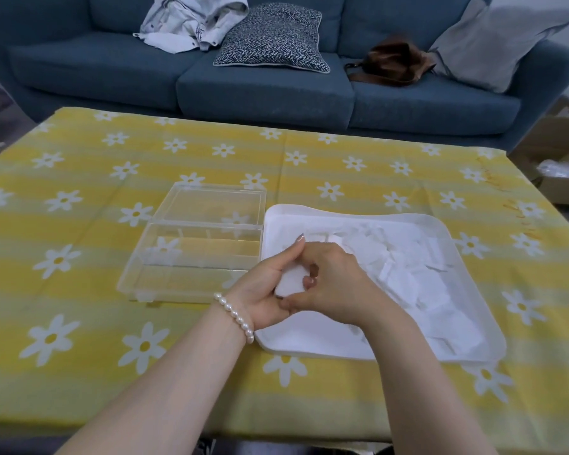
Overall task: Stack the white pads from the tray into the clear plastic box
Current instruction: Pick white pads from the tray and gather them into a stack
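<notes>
A white tray (473, 244) lies at centre right of the table, holding several loose white pads (418, 277) in a heap. To its left stands the clear plastic box (191, 257), its lid (211, 203) hinged open towards the sofa; I see no pads inside. Over the tray's left edge both hands meet around a small stack of white pads (288, 285). My left hand (263, 290), with a pearl bracelet on the wrist, cups the stack from the left. My right hand (332, 284) pinches it from the right.
The table wears a yellow cloth with white daisies (112, 323). Behind it runs a blue sofa (260, 83) with cushions, a garment and a brown bag. A cardboard carton (559, 152) sits on the floor at far right.
</notes>
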### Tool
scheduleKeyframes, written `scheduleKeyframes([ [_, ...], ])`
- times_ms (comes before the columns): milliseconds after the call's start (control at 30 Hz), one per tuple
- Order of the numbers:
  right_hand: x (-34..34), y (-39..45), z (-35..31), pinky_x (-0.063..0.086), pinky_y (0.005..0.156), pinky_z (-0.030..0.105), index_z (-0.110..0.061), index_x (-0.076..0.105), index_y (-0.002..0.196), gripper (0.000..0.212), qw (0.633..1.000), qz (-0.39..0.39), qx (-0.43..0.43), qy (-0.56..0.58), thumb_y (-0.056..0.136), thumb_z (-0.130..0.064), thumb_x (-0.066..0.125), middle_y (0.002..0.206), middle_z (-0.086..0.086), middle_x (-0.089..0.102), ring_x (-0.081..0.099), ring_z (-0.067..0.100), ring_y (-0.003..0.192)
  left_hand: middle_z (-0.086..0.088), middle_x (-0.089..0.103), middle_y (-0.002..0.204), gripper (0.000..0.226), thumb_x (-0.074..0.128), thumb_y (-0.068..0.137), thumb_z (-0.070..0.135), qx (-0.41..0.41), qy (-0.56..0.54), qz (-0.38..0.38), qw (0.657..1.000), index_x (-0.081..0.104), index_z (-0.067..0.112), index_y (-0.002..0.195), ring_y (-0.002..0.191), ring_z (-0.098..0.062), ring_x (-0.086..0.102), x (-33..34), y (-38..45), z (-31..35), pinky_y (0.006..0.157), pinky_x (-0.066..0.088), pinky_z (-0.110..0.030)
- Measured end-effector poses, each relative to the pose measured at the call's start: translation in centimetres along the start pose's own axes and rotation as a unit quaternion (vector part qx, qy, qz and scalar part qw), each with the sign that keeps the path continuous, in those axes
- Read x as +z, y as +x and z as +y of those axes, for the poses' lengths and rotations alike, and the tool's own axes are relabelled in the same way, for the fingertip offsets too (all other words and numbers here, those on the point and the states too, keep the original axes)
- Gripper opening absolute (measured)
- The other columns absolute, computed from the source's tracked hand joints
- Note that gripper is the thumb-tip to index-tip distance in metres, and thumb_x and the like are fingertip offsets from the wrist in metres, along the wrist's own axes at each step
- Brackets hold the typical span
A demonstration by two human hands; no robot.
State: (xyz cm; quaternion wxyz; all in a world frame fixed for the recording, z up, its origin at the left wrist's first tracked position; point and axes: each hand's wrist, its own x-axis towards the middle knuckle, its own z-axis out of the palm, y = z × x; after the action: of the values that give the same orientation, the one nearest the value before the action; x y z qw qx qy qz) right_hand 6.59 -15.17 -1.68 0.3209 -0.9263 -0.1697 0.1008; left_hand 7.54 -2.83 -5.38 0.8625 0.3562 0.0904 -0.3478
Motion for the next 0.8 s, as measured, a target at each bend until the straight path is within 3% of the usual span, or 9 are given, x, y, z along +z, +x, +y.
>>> scheduleKeyframes([
  [100, -1.1, -0.4, 0.5, 0.042, 0.071, 0.013, -0.028, 0.061, 0.096, 0.042, 0.983, -0.038, 0.013, 0.18, 0.062, -0.02, 0.085, 0.097, -0.009, 0.052, 0.053, -0.005, 0.074, -0.001, 0.053, 0.071, 0.026, 0.057, 0.085, 0.035, 0.002, -0.044, -0.012, 0.999, 0.065, 0.013, 0.097, 0.054, -0.009, 0.049, 0.2, -0.3, 0.2, 0.048, 0.047, -0.018],
  [133, -1.6, -0.4, 1.0, 0.041, 0.073, 0.006, -0.027, 0.061, 0.109, 0.052, 0.975, -0.029, 0.022, 0.22, 0.064, -0.021, 0.085, 0.109, -0.01, 0.054, 0.055, -0.01, 0.085, -0.001, 0.054, 0.068, 0.023, 0.056, 0.087, 0.032, 0.002, -0.061, -0.003, 0.998, 0.065, 0.012, 0.094, 0.049, -0.009, 0.049, 0.3, -0.3, 0.3, 0.046, 0.047, -0.018],
  [200, -2.6, -0.2, 2.5, 0.04, 0.078, 0.007, -0.026, 0.057, 0.123, 0.058, 0.972, 0.037, 0.056, 0.225, 0.07, -0.03, 0.081, 0.12, -0.012, 0.056, 0.054, -0.002, 0.105, -0.005, 0.056, 0.064, 0.021, 0.051, 0.093, 0.027, 0.011, -0.098, 0.045, 0.994, 0.061, 0.009, 0.092, 0.044, -0.011, 0.049, 0.3, -0.2, 0.4, 0.045, 0.047, -0.018],
  [300, -3.5, 0.2, 5.6, 0.04, 0.073, 0.021, -0.016, 0.064, 0.114, 0.032, 0.962, 0.174, 0.169, 0.121, 0.084, -0.027, 0.068, 0.107, 0.001, 0.065, 0.06, 0.016, 0.095, -0.006, 0.052, 0.062, 0.022, 0.043, 0.098, 0.025, 0.023, -0.151, 0.114, 0.982, 0.054, 0.009, 0.087, 0.042, -0.012, 0.044, -0.3, 0.2, 0.6, 0.042, 0.042, -0.017],
  [367, -3.5, 0.3, 7.7, 0.036, 0.072, 0.023, -0.013, 0.067, 0.106, 0.02, 0.949, 0.199, 0.243, 0.035, 0.088, -0.02, 0.061, 0.103, 0.006, 0.067, 0.058, 0.02, 0.091, -0.005, 0.049, 0.062, 0.024, 0.041, 0.1, 0.025, 0.024, -0.164, 0.139, 0.976, 0.051, 0.011, 0.084, 0.042, -0.011, 0.04, -0.5, 0.5, 0.6, 0.04, 0.038, -0.015],
  [467, -2.8, 0.6, 9.0, 0.035, 0.071, 0.023, -0.015, 0.067, 0.104, 0.019, 0.946, 0.177, 0.269, 0.033, 0.087, -0.017, 0.059, 0.094, 0.002, 0.066, 0.052, 0.016, 0.082, -0.004, 0.047, 0.061, 0.023, 0.045, 0.098, 0.028, 0.022, -0.162, 0.146, 0.976, 0.05, 0.011, 0.082, 0.041, -0.012, 0.039, -0.5, 0.6, 0.6, 0.041, 0.037, -0.015],
  [567, -1.4, 1.5, 8.5, 0.037, 0.071, 0.024, -0.015, 0.065, 0.107, 0.028, 0.961, 0.151, 0.228, 0.05, 0.084, -0.03, 0.067, 0.087, 0.0, 0.059, 0.053, 0.016, 0.082, -0.005, 0.047, 0.061, 0.015, 0.058, 0.086, 0.023, 0.025, -0.161, 0.134, 0.978, 0.05, 0.011, 0.081, 0.042, -0.013, 0.039, -0.5, 0.6, 0.7, 0.042, 0.037, -0.016],
  [667, 0.3, 2.6, 7.8, 0.039, 0.076, 0.026, -0.014, 0.061, 0.116, 0.042, 0.966, 0.146, 0.212, 0.032, 0.084, -0.04, 0.066, 0.097, 0.005, 0.061, 0.056, 0.02, 0.091, -0.007, 0.049, 0.061, 0.013, 0.055, 0.078, 0.005, 0.028, -0.17, 0.138, 0.975, 0.048, 0.009, 0.088, 0.045, -0.013, 0.04, -0.5, 0.7, 0.7, 0.042, 0.04, -0.018],
  [800, 1.5, 3.5, 7.8, 0.044, 0.09, 0.034, -0.015, 0.055, 0.125, 0.043, 0.969, 0.102, 0.226, -0.02, 0.086, -0.031, 0.063, 0.114, 0.012, 0.054, 0.052, 0.029, 0.109, -0.01, 0.053, 0.063, 0.013, 0.047, 0.085, -0.001, 0.025, -0.162, 0.159, 0.974, 0.052, 0.008, 0.093, 0.045, -0.015, 0.045, -0.7, 0.7, 0.5, 0.043, 0.043, -0.02],
])
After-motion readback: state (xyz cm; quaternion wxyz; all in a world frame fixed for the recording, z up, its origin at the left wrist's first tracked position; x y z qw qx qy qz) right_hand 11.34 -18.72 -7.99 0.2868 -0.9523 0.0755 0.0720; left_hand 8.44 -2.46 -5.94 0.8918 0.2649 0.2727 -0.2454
